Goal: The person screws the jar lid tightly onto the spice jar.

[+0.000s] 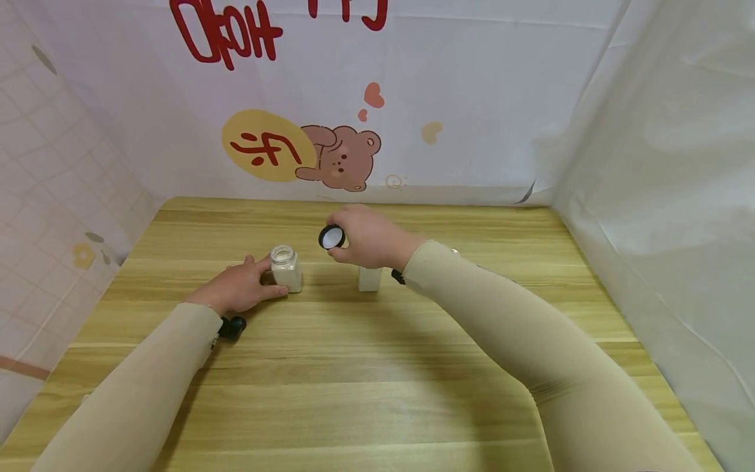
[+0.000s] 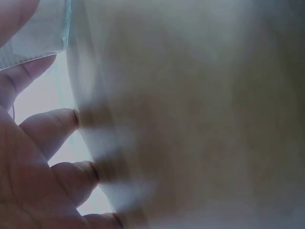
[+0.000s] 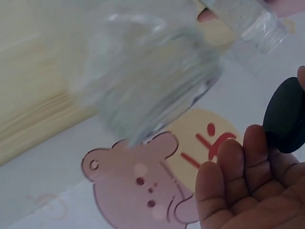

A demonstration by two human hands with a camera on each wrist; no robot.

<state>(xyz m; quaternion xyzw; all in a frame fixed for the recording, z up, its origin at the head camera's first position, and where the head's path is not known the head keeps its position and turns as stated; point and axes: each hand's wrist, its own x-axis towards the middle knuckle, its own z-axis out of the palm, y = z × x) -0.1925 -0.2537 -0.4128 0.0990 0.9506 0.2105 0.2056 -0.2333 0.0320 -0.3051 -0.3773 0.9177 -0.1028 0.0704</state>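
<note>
Grip: the left hand (image 1: 244, 286) pinches a jar (image 1: 287, 275) between thumb and forefinger, the other fingers spread clear of it in the left wrist view. The right hand (image 1: 373, 237) pinches a lid (image 1: 333, 237) by its rim. Seen from the near table edge, the jar stands upright and uncapped at 11 o'clock; the lid is tilted between 11 and 12.

Judgement on handling: the left pinch should be firm and low so the base does not slide. The right fingers are best kept to the rim, off the liner, and the wrist clear of the second jar (image 1: 369, 280).

Materials, near to far: the table (image 1: 330, 393) is pale yellow with streaked wood grain. The first jar is square-sided glass with a round threaded neck; whether it has contents cannot be told. The second jar, at 12 o'clock, is also glass; its top is hidden by the right hand. The lid is a round black disc with a smooth white inside. Beyond hangs a white backdrop (image 1: 483, 98), lightly creased, printed with a pink bear (image 1: 345, 160).
</note>
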